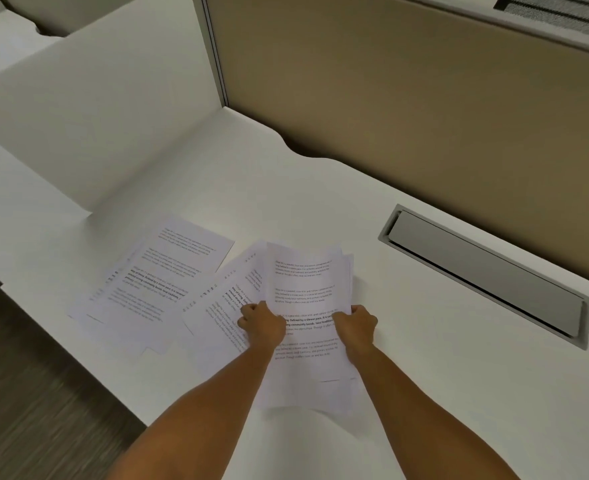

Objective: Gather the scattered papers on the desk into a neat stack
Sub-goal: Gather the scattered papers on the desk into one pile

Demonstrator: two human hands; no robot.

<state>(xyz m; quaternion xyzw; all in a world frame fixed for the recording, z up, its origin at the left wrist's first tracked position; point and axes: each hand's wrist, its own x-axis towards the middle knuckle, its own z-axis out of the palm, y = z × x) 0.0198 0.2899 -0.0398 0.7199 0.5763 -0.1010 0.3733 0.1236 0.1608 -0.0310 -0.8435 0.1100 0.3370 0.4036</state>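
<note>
A bundle of printed white papers (306, 285) is held between both hands above the white desk (424, 375). My left hand (261, 323) grips the bundle's left edge and my right hand (355, 325) grips its right edge. The sheets in the bundle are roughly lined up, with a few corners fanning out at the top. Under the left hand, another printed sheet (213, 317) lies askew on the desk. Further left, a loose overlapping spread of papers (154, 282) lies flat near the desk's left edge.
A grey cable-tray flap (487, 275) is set into the desk at the right. A tan partition (407, 109) stands behind the desk and a white divider (106, 116) at the left. The desk's left edge drops to dark floor (26, 410).
</note>
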